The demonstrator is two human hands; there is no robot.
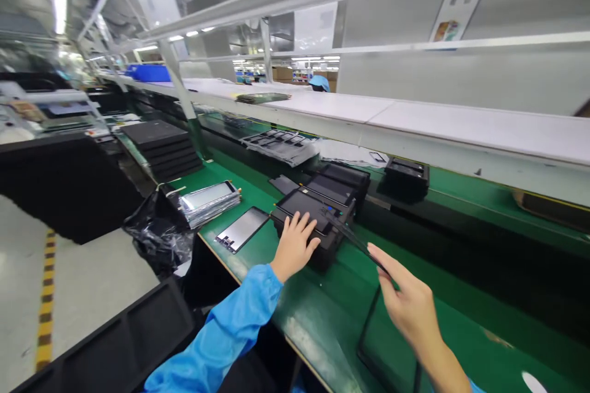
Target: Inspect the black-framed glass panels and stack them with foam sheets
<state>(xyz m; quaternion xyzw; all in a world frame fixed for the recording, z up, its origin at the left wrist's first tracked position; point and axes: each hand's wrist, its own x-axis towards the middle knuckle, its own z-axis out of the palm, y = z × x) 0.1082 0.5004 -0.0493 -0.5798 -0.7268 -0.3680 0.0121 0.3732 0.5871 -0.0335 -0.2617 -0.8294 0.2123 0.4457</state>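
My left hand (295, 244) lies with fingers spread on the near edge of a dark screen panel (302, 204), which rests on a stack of black trays (325, 252). Pinched between the thumb and fingers of my right hand (408, 298) is a thin black strip-like piece (354, 238); its far end reaches over the panel's right side, and its exact kind is unclear. Left of the trays, a loose display screen (243, 229) lies flat on the green bench. Below my right hand is a clear panel with a black border (389, 344), partly hidden by my wrist.
A wrapped stack of screens (211, 201) and a black plastic bag (161, 230) are at the bench's left edge. Behind the trays lie a plastic compartment tray (281, 146) and a small black box (406, 177). A white shelf (415, 120) runs above the bench.
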